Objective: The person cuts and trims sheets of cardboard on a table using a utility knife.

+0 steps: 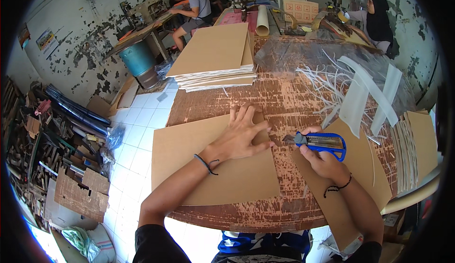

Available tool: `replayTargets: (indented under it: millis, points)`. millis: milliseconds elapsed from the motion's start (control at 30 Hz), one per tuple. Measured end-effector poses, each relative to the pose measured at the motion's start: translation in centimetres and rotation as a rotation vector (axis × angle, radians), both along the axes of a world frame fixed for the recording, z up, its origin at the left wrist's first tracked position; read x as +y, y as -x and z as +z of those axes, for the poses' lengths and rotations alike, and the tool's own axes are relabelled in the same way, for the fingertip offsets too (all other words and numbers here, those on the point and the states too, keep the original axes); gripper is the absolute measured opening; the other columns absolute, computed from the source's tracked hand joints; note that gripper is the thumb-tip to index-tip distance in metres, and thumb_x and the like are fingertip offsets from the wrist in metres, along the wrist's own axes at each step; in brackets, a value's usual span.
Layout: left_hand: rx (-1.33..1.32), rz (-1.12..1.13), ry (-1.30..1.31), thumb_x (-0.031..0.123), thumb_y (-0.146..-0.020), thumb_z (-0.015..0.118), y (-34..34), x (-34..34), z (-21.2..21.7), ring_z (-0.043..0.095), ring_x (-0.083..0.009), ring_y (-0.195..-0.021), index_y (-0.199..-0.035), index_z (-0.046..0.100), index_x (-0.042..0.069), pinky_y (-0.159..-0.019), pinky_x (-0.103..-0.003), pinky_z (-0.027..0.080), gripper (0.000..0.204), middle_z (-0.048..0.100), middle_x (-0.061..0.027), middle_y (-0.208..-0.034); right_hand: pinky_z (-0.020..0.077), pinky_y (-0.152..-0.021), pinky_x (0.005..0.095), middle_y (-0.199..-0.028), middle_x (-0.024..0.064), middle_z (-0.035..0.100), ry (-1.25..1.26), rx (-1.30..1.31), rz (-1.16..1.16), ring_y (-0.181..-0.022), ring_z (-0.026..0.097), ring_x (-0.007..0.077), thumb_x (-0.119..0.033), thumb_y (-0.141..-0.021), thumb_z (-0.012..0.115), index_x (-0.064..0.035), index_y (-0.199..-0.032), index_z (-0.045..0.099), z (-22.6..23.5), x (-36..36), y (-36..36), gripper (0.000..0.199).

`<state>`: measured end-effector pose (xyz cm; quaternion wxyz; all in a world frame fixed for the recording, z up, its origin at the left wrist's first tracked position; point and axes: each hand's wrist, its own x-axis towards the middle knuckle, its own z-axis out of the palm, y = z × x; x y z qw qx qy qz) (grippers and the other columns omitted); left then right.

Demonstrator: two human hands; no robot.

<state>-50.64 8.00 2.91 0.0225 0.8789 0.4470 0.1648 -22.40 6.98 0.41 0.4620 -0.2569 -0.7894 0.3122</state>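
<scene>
A flat brown cardboard sheet [213, 177] lies at the table's near side, a little left of the middle. My left hand [241, 132] rests palm down on it with the fingers spread, the fingertips reaching its far and right edges. In my right hand [320, 156] is a blue utility knife [327, 143], its blade pointing left toward the sheet's right edge but apart from it. Under my right wrist lies another brown cardboard piece [358, 168], partly hidden by the forearm and jutting over the near edge.
Beyond my left hand stands a tall stack of cardboard sheets [213, 49]. Thin white offcut strips [327, 87] and wider white strips [362, 92] lie at the right. More cardboard sheets [417, 144] stack at the right edge. The worn brown table [227, 218] has a curved near edge. Other people work farther back.
</scene>
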Motion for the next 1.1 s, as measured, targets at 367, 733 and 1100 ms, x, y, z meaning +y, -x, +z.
replayTargets:
  millis: [367, 733, 1100]
  points:
    - [-0.106, -0.057, 0.069, 0.045, -0.09, 0.072, 0.5, 0.6, -0.8, 0.037, -0.0398, -0.136, -0.109, 0.062, 0.012, -0.114, -0.059, 0.021, 0.039, 0.042, -0.0211, -0.138, 0.0543, -0.078, 0.0276, -0.105, 0.0053, 0.065, -0.026, -0.058, 0.014, -0.094, 0.066, 0.0119, -0.001, -0.097, 0.067, -0.0037, -0.122, 0.056, 0.9, -0.4, 0.4, 0.028]
    - [-0.105, -0.069, 0.035, 0.046, -0.089, 0.073, 0.6, 0.4, -1.1, 0.038, -0.0374, -0.136, -0.107, 0.064, 0.01, -0.113, -0.055, 0.023, 0.042, 0.043, -0.0197, -0.138, 0.0542, -0.076, 0.0268, -0.103, 0.0041, 0.067, 0.016, -0.03, 0.017, -0.092, 0.066, 0.0107, -0.003, -0.096, 0.068, -0.0067, -0.123, 0.055, 0.9, -1.0, 0.7, 0.03]
    - [-0.091, -0.097, 0.035, 0.047, -0.088, 0.074, 0.5, 0.8, -0.8, 0.037, -0.0379, -0.137, -0.109, 0.063, 0.01, -0.114, -0.056, 0.022, 0.043, 0.042, -0.0201, -0.139, 0.0545, -0.077, 0.0271, -0.103, 0.0043, 0.067, -0.034, -0.049, -0.018, -0.093, 0.066, 0.0111, -0.004, -0.096, 0.07, -0.006, -0.122, 0.056, 0.9, -0.5, 0.5, 0.03]
